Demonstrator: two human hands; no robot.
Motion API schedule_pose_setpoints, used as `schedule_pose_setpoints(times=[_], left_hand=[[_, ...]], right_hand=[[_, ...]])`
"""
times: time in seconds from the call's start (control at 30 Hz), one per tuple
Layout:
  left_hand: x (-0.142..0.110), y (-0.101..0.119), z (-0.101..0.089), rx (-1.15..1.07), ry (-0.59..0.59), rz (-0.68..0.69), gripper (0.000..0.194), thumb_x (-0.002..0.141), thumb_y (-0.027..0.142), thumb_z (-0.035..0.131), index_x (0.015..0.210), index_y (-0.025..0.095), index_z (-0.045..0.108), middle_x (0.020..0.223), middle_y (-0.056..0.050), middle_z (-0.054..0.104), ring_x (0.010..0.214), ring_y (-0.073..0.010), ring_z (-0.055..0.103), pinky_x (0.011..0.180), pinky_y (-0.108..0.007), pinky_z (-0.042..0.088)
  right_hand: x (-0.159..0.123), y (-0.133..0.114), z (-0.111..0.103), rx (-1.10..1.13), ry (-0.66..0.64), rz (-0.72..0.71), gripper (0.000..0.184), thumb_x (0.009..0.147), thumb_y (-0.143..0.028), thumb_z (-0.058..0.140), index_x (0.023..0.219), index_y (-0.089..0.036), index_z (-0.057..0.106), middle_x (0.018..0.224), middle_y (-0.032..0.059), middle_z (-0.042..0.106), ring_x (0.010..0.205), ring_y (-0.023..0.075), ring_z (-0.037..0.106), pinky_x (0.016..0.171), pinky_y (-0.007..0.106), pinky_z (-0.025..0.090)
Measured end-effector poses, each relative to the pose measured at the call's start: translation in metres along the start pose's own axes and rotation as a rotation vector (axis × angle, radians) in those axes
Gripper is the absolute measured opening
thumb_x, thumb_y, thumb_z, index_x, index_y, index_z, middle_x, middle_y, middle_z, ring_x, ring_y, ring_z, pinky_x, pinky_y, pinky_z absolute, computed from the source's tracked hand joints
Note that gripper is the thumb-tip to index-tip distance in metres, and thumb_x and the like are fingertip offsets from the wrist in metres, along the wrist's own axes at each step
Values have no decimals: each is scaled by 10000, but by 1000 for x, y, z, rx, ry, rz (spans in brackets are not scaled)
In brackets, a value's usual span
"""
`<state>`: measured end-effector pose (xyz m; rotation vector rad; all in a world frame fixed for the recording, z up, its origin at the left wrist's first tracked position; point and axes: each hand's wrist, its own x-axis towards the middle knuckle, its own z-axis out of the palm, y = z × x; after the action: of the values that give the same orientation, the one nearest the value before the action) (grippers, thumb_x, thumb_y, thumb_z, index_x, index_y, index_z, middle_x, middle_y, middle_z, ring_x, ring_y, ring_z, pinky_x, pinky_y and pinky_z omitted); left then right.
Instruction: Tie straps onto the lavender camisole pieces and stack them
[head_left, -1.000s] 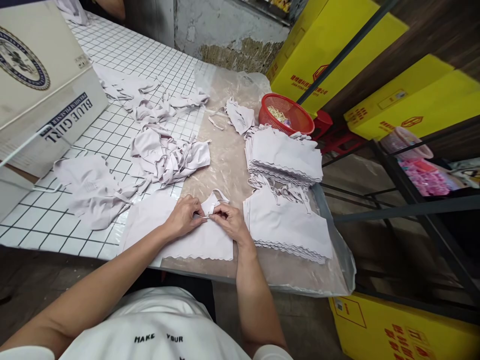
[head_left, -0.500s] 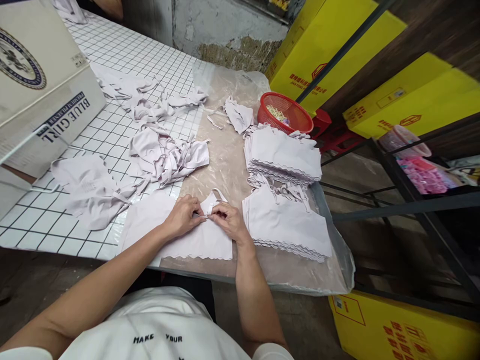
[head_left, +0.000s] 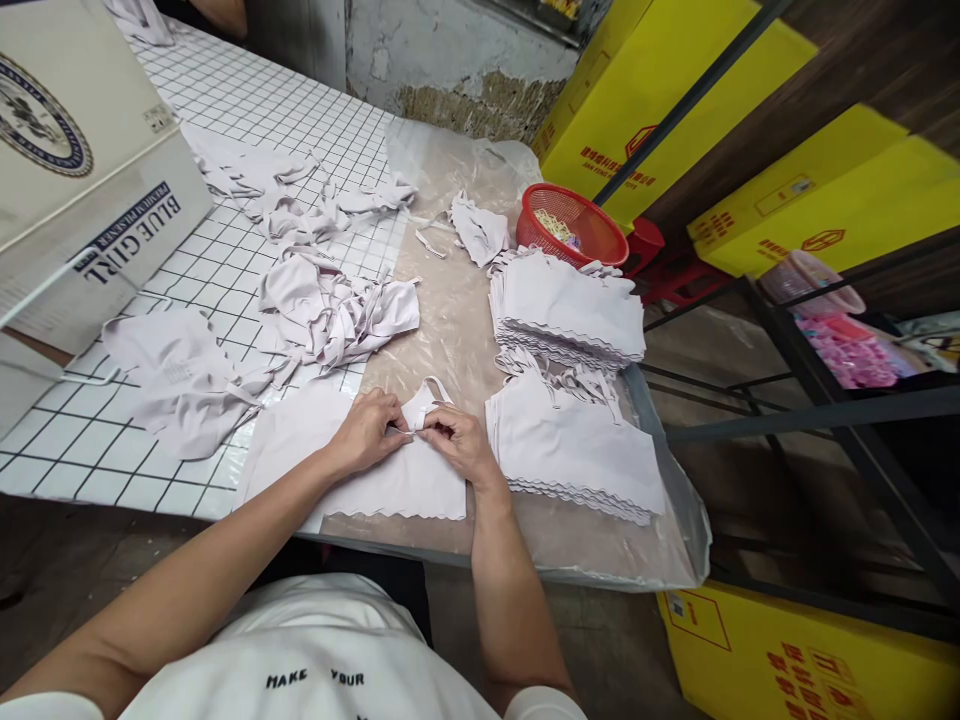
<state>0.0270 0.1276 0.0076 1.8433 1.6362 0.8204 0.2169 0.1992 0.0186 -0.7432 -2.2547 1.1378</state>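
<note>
A pale lilac strappy top (head_left: 409, 487) with a wavy hem lies flat at the front edge of the table. My left hand (head_left: 369, 428) pinches it near its upper middle, fingertips closed on the edge. Just to the right, my right hand (head_left: 455, 436) is closed on the same top, beside a small strap loop that stands up behind. The fingertips of both hands nearly meet, and the exact bit of cloth or strap between them is hard to make out. Close by on the right is a neat stack of matching tops (head_left: 574, 435), straps toward the back.
A second stack (head_left: 570, 305) sits behind the first, near a red basket (head_left: 571, 225) of small bands. Crumpled tops (head_left: 330, 305) are heaped to the left, beside a carton (head_left: 97, 190). Metal shelving (head_left: 825, 410) and yellow boxes (head_left: 817, 655) flank the right. Part of another person's arm shows at the far end.
</note>
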Motion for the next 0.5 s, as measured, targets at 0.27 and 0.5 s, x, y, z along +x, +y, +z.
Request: schedule_pose_setpoints(times=[0.27, 0.5], left_hand=[[0, 2, -2, -16, -7, -11, 90, 791, 244, 742, 752, 189, 682, 790, -28, 636, 855, -221, 532, 814, -374, 368], [0, 3, -1, -8, 1, -23, 90, 789, 244, 742, 744, 190, 686, 776, -27, 633, 850, -223, 531, 811, -374, 367]], right_hand=[[2, 1, 0, -45, 61, -19, 103, 880, -243, 637, 788, -207, 668, 732, 9, 615, 694, 153, 541, 686, 276, 421], [1, 0, -1, -6, -47, -34, 103, 883, -229, 634, 786, -206, 660, 735, 10, 630, 714, 157, 569, 698, 284, 427]])
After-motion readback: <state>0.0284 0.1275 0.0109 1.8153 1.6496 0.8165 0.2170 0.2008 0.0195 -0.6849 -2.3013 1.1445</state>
